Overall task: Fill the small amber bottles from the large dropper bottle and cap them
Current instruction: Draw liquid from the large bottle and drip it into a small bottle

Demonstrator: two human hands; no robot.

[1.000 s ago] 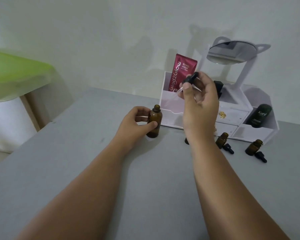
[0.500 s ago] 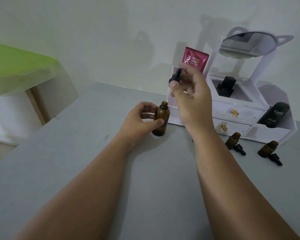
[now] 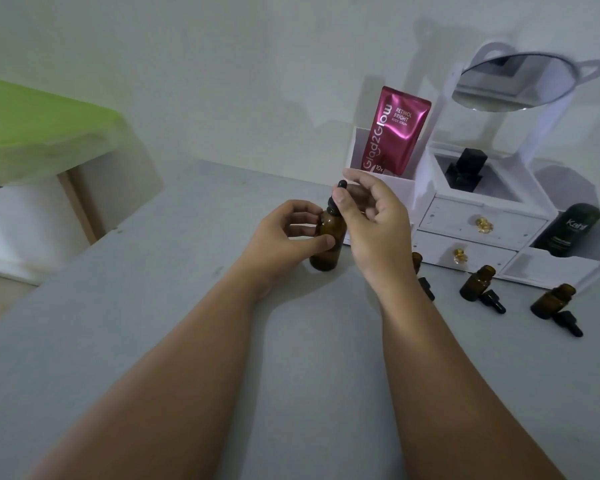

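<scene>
The large amber dropper bottle [image 3: 328, 242] stands upright on the grey table [image 3: 222, 358], with my left hand [image 3: 284, 233] wrapped around its side. My right hand [image 3: 374, 223] pinches the black dropper cap [image 3: 336, 197], which sits at the bottle's neck. Three small amber bottles stand uncapped to the right: one [image 3: 417, 261] partly hidden behind my right wrist, one [image 3: 477, 284] in the middle and one [image 3: 553, 301] farthest right. A black dropper cap lies beside each: the left cap [image 3: 426, 289], the middle cap [image 3: 494, 302] and the right cap [image 3: 568, 323].
A white cosmetics organiser [image 3: 478, 230] with drawers and a tilted mirror [image 3: 513, 83] stands at the back right, holding a red pouch [image 3: 394, 133], a black bottle [image 3: 465, 169] and a dark tube [image 3: 574, 228]. A green-topped piece of furniture [image 3: 39, 133] stands left of the table.
My right hand has brought the dropper down from above and lowered it into the large bottle's neck. My left hand has kept hold of the bottle.
</scene>
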